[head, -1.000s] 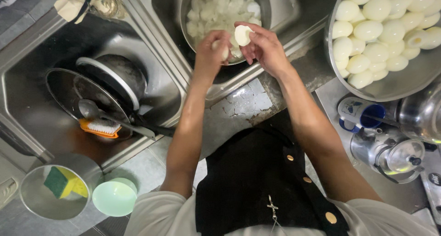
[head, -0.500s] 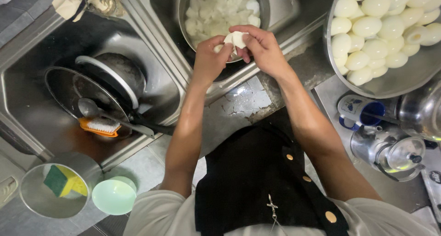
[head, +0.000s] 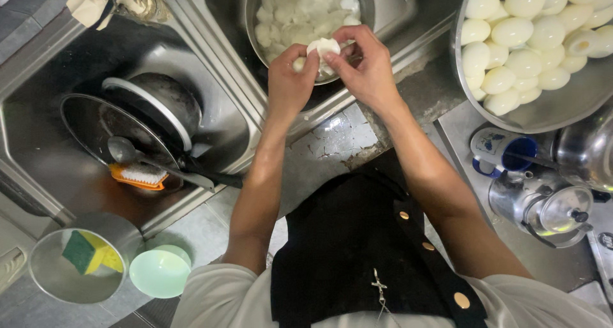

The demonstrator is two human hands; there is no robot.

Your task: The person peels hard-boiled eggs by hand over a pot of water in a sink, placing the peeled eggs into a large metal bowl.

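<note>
Both hands meet over the near rim of a steel bowl (head: pixel 254 9) that sits in the right-hand sink basin (head: pixel 408 9), and between them is a white boiled egg (head: pixel 324 48). The left hand (head: pixel 288 79) comes at it from the left, thumb and fingertips pressed against the egg's left side; the right hand (head: pixel 365 66) comes from the right, its fingers (head: pixel 348 36) curled over the top and far side. Both hands are thus closed on the same egg, neither one slack. The egg lies directly between the two sets of fingertips, about equally near to each, and its long axis seems to run roughly left to right from one hand to the other, though the fingers hide too much of it to be sure. It hangs above the bowl's near edge, over the heap of pale shell bits (head: pixel 300 15) inside. To the right, well apart from the hands, a wide steel pan (head: pixel 543 114) holds many peeled eggs (head: pixel 511 31). The left sink basin holds a pot (head: pixel 153 101), a glass lid (head: pixel 89 120) and an orange brush (head: pixel 137 175).
</note>
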